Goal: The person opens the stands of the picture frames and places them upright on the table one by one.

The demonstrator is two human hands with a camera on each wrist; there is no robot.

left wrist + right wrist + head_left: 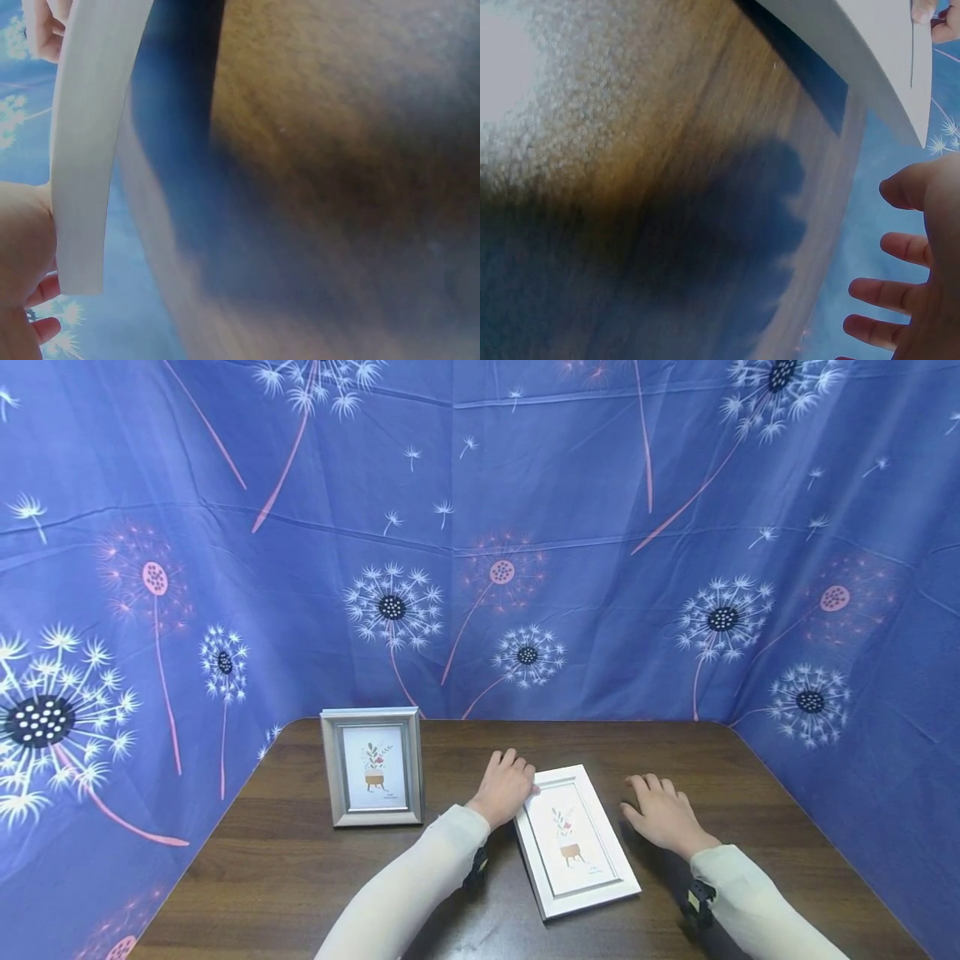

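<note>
My left hand [504, 787] grips the upper left edge of a white picture frame [626, 887]. Its thumb lies on the front of the frame, seen in the right wrist view, where the frame's edge [855, 67] stands above the table with a shadow beneath. Inside the frame is a print of a potted plant [572, 843]. To the right of the frame, apart from it, my right hand [666, 814] is held over the table with spread, relaxed fingers and nothing in them. The left wrist view shows the frame's side [94, 150] beside my left palm [26, 240].
A silver-grey picture frame [335, 777] with a similar plant print stands upright at the left back of the brown wooden table [247, 868]. Blue dandelion-patterned cloth [600, 577] hangs behind the table and along both sides.
</note>
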